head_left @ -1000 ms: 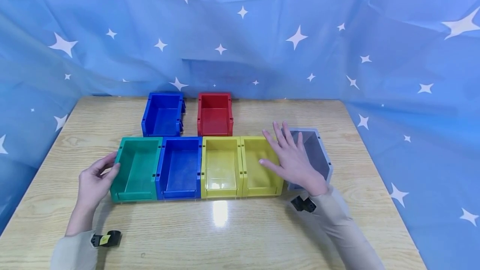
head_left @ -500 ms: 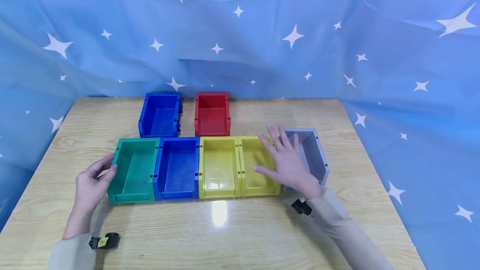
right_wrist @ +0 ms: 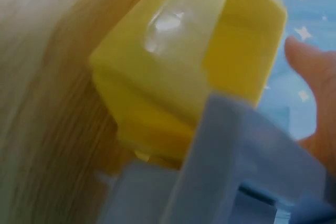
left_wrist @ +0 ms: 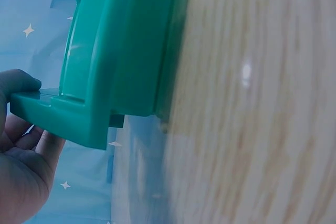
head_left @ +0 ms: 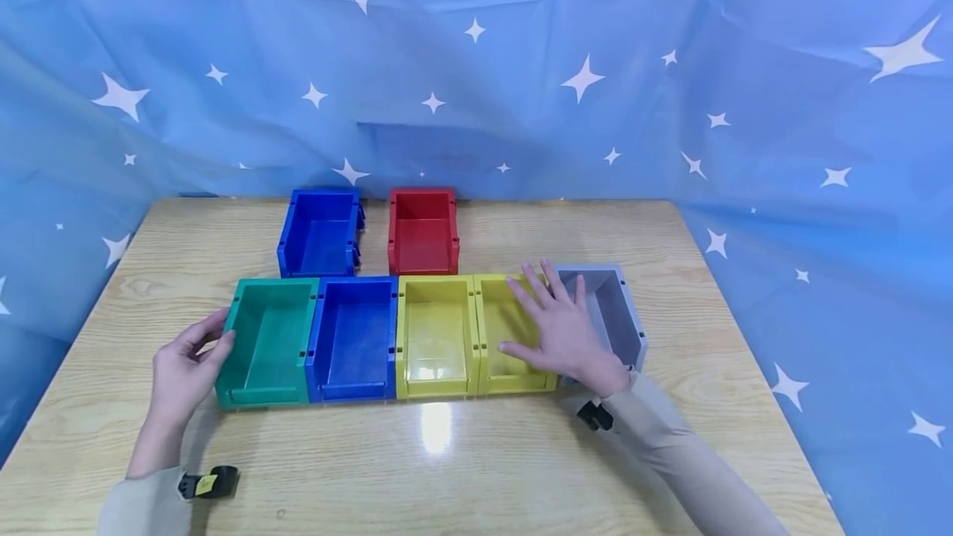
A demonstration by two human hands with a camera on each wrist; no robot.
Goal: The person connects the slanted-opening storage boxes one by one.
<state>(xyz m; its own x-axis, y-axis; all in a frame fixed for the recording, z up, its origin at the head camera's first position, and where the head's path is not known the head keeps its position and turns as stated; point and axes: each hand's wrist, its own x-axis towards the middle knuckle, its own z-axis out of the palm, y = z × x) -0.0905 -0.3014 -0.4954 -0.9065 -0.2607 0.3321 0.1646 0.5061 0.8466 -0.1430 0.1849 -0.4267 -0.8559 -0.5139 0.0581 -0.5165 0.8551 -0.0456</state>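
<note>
Pinches left wall of green storage bin (head_left: 270,346) with left hand (head_left: 182,366); fans right hand (head_left: 563,336), fingers released and straight, over rightmost yellow bin (head_left: 514,384) and grey bin (head_left: 620,317).

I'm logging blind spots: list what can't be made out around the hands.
Head: parts of the right yellow bin and the gray bin, covered by the right hand.
Left wrist: part of the left hand, past the left edge.
Right wrist: the gray bin's remainder, past the bottom edge.

Green bin (head_left: 270,342), yellow bins (head_left: 438,333), grey bin (head_left: 616,317), white-starred blue backdrop (head_left: 447,64)
</note>
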